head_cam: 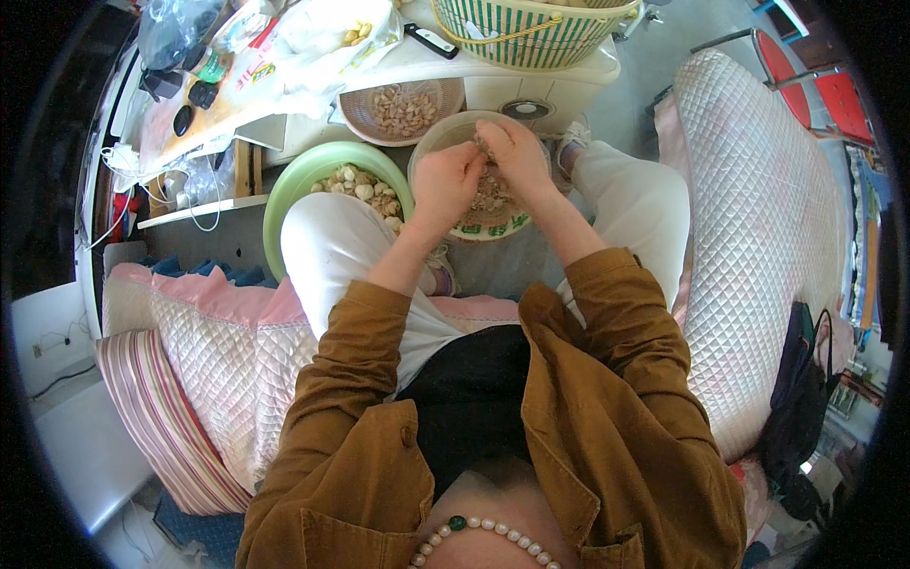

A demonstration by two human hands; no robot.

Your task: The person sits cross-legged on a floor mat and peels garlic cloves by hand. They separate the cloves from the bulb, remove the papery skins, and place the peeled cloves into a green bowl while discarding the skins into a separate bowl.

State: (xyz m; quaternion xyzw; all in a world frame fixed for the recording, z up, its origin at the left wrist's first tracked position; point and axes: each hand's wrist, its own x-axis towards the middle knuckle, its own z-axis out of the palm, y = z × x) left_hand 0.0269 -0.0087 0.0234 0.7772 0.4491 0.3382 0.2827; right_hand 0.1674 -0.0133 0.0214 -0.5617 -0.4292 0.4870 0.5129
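My left hand (449,179) and my right hand (515,158) meet over a round plastic bucket (421,153) between my knees. Their fingertips pinch a small piece of garlic (486,151), mostly hidden by the fingers. Loose garlic skins (492,195) lie inside the bucket, whose rim bears green and red printing. To the left stands a light green basin (284,186) with whole garlic bulbs (364,190), partly covered by my left knee. Behind the bucket, a pinkish plastic colander (348,117) holds many separated garlic cloves (404,110).
On the white table (398,71) ahead are a knife with a black handle (431,41), a green-striped basket (530,43) and a plastic bag (334,32). Quilted covers (746,249) drape the seating around me. A red folding chair (782,78) stands at upper right.
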